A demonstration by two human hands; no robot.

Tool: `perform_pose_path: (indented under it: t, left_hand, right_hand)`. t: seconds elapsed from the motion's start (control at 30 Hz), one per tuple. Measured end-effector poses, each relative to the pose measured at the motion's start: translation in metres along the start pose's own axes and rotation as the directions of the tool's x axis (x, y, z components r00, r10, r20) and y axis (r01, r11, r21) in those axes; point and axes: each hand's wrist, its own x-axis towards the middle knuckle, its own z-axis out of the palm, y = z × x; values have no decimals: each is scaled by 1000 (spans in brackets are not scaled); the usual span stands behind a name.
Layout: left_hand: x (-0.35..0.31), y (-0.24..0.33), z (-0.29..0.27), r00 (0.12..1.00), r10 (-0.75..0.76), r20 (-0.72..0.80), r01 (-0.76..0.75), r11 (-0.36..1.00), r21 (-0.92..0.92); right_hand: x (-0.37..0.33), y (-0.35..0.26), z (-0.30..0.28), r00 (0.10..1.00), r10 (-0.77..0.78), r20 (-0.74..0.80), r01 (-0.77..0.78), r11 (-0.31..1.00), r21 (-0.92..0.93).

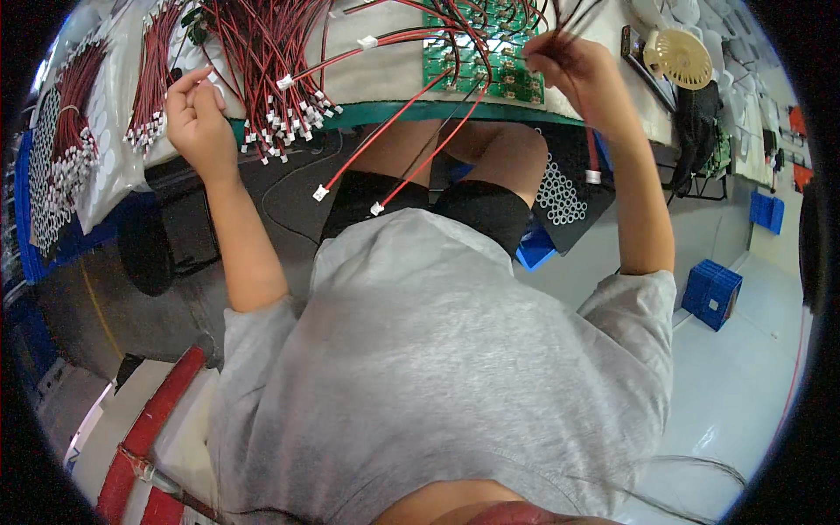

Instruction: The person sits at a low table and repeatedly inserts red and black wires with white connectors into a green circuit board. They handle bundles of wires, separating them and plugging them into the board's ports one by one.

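My right hand (pixel 573 72) is closed around some red and black wires (pixel 579 19) at the right edge of a green circuit board panel (pixel 525 87). A white connector (pixel 593 177) hangs below that wrist on a red and black lead. Raised beside a large bundle of red and black wires (pixel 262 52), my left hand (pixel 198 118) has loosely bent fingers, thumb and index slightly apart, and nothing visible in them. Several leads run from the panel; two with white plugs (pixel 322 192) droop over the table's green front edge (pixel 394 112) above my lap.
More wire bundles (pixel 80 96) with white plugs lie at the far left. A cream-coloured round fan (pixel 678 59) stands at the right, near a black cloth-like item (pixel 697 131). Blue crates (pixel 712 293) sit on the floor at the right. A red-and-white padded seat (pixel 144 420) is at lower left.
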Motion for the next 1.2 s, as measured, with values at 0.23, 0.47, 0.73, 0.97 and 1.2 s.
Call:
perform_pose_path:
  t: [0.23,0.47,0.73,0.97,1.2]
  left_hand:
    - [1,-1,-2,1000,11,3,-11,1000,16]
    - [1,-7,-4,1000,24,4,-24,1000,8]
    - [1,-3,-1,999,45,5,-45,999,28]
    - [0,-3,-2,1000,22,-8,-22,999,34]
    - [1,-4,-2,1000,-7,-8,7,1000,19]
  right_hand:
    - [13,4,17,998,-39,-49,26,970,-240]
    - [16,0,16,998,-57,-29,44,939,-341]
    - [15,8,14,997,-8,-73,-7,979,-204]
    - [16,-3,16,987,-162,-16,135,869,-476]
    - [18,-1,19,970,-241,35,222,814,-536]
